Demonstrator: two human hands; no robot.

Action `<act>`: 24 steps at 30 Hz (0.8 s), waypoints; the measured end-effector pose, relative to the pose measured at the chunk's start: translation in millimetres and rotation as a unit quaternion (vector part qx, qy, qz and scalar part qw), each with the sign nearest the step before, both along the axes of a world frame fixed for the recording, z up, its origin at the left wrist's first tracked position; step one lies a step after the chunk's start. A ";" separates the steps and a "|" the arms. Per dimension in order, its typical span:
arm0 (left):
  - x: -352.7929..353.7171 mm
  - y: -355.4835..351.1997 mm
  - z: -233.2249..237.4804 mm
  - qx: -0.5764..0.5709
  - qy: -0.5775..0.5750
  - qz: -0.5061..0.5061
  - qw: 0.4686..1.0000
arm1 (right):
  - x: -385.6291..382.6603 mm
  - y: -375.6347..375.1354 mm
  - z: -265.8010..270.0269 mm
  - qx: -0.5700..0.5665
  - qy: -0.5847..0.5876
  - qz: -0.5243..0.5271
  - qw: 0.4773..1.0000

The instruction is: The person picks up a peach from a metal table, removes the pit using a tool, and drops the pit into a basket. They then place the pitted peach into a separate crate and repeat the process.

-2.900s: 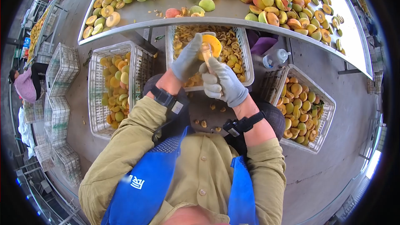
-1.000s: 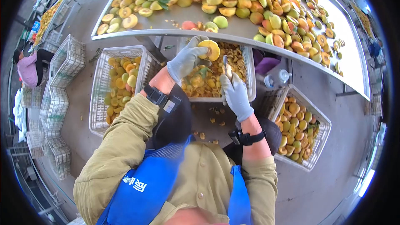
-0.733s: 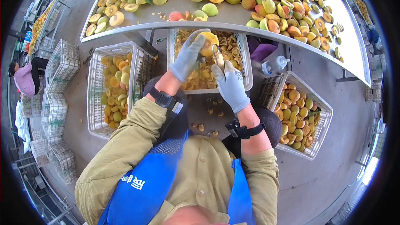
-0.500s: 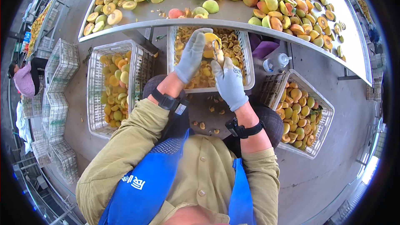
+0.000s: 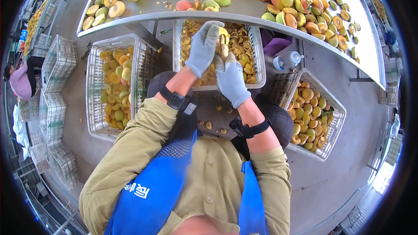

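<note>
My left hand [image 5: 203,48], in a grey-white glove, is closed around a yellow peach half [image 5: 224,32] above the middle crate. In my gloved right hand [image 5: 232,81] is a pitting knife [image 5: 224,53] with a light handle and a looped metal blade. Its loop lies against the cut face of the fruit. Below both hands, the white middle crate [image 5: 263,67] holds many small brownish-yellow pieces, probably pits and scraps. My left fingers partly hide the peach half.
A metal table [image 5: 170,11] piled with halved peaches stands in front. Crates of peach halves stand at left [image 5: 93,122] and right [image 5: 333,141]. A clear bottle [image 5: 285,62] is by the right crate. Stacked crates [image 5: 54,113] and a seated person [image 5: 24,80] are farther left.
The peach half has turned in my left hand, showing less of its cut face. Both hands have shifted slightly, and the knife now points more upright. The whole view has moved a little.
</note>
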State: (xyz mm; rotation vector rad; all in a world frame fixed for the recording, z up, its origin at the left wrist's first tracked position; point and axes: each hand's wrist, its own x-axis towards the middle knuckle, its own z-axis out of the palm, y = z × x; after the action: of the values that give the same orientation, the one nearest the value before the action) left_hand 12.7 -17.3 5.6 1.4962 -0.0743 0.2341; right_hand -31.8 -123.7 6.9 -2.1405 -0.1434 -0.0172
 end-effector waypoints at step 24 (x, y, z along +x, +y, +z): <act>-2.5 6.0 -3.6 0.051 -0.008 0.010 0.999 | 1.5 4.5 -17.4 0.022 0.035 0.020 0.999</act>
State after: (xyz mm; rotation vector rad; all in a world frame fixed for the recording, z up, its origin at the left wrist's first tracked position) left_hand 10.3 -11.3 2.1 1.5966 -0.0854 0.2626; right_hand -30.3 -119.2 -10.6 -2.0910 -0.1429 0.0767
